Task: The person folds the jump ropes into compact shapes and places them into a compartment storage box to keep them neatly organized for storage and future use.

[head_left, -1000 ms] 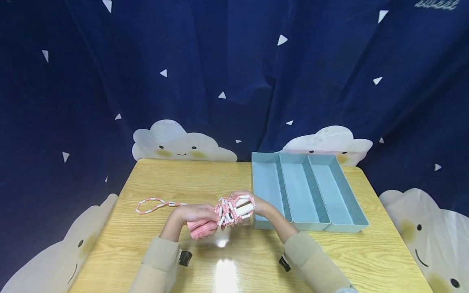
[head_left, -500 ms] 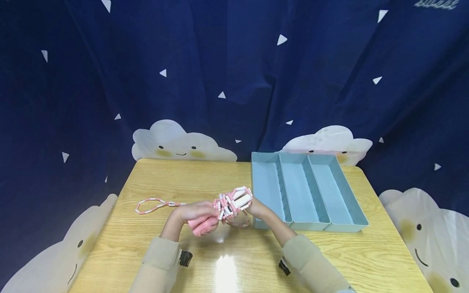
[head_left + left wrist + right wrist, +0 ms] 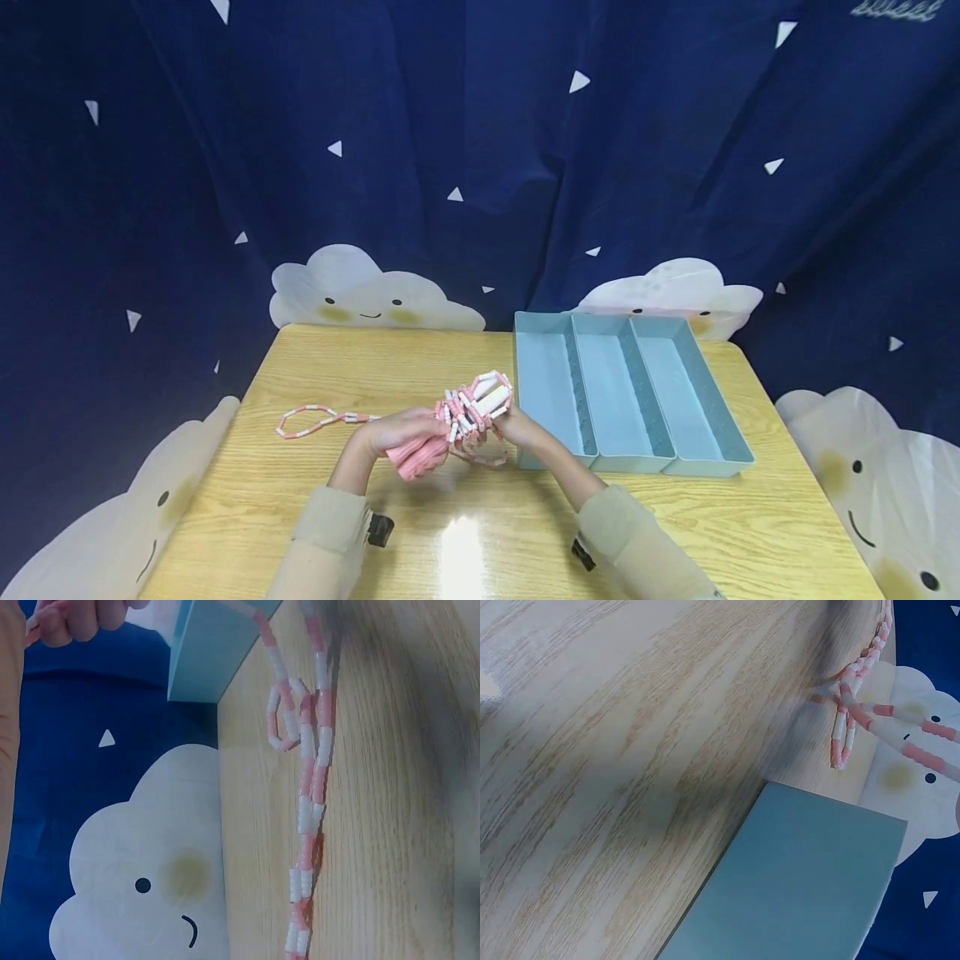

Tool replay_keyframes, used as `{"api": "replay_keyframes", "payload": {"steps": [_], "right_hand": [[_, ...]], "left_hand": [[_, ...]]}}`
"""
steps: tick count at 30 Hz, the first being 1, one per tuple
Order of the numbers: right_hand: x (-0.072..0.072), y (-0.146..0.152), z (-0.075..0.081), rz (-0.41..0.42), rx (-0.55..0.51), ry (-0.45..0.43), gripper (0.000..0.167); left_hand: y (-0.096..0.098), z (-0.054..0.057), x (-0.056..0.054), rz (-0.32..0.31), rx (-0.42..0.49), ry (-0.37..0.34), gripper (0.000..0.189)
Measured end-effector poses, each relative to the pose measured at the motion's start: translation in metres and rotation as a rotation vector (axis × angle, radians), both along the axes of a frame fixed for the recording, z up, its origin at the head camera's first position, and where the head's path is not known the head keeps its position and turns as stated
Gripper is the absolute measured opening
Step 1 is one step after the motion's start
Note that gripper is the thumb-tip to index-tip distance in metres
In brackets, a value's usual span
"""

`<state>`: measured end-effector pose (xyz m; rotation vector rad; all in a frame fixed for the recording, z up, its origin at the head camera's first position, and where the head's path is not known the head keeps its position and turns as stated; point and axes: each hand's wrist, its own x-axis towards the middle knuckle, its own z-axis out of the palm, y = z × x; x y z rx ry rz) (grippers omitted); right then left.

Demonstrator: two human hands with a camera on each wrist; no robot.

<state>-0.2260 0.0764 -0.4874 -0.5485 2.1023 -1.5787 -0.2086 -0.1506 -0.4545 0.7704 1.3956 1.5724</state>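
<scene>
A pink-and-white beaded jump rope [image 3: 459, 412] is gathered into a bundle above the middle of the table. My left hand [image 3: 403, 430] grips it by its pink handles [image 3: 417, 455], which stick out below the fingers. White rods, perhaps handle parts, show inside the bead loops at the other end. There my right hand [image 3: 521, 427] has its fingers at the bundle, mostly hidden behind the beads. One strand sags beneath, and a tail loop [image 3: 306, 421] lies on the table to the left. In the left wrist view, curled fingers [image 3: 82, 619] of the left hand show at the top.
A light blue tray [image 3: 633, 462] with three long compartments stands at the table's right back, close beyond the right hand. The wooden table [image 3: 375, 358] ends at a dark blue curtain [image 3: 420, 208] with cloud prints.
The bundle has tilted and risen slightly, its right end turning upward. My right hand has come round from behind it to its right side. A strand now sags beneath; the tail loop lies almost unchanged.
</scene>
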Motion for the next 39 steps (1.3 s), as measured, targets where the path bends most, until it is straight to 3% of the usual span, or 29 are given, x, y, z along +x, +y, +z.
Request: {"api": "replay_keyframes", "payload": {"steps": [6, 13, 18, 23, 39], "right_hand": [[-0.003, -0.002, -0.003, 0.018, -0.041, -0.002, 0.028], [0.003, -0.004, 0.007, 0.157, -0.146, 0.075, 0.036], [0.005, -0.005, 0.014, 0.189, -0.184, 0.096, 0.043], [0.004, -0.005, 0.013, 0.168, -0.212, 0.058, 0.045], [0.009, -0.006, 0.014, 0.085, -0.183, 0.033, 0.037]], "left_hand": [[0.001, 0.004, 0.002, 0.029, 0.051, 0.005, 0.041], [0.002, 0.017, 0.004, 0.117, 0.096, 0.015, 0.037], [0.001, 0.007, 0.0, 0.14, 0.116, 0.021, 0.041], [-0.001, -0.003, -0.005, 0.174, 0.101, 0.026, 0.038], [-0.005, -0.004, -0.008, 0.313, 0.077, -0.009, 0.033]]}}
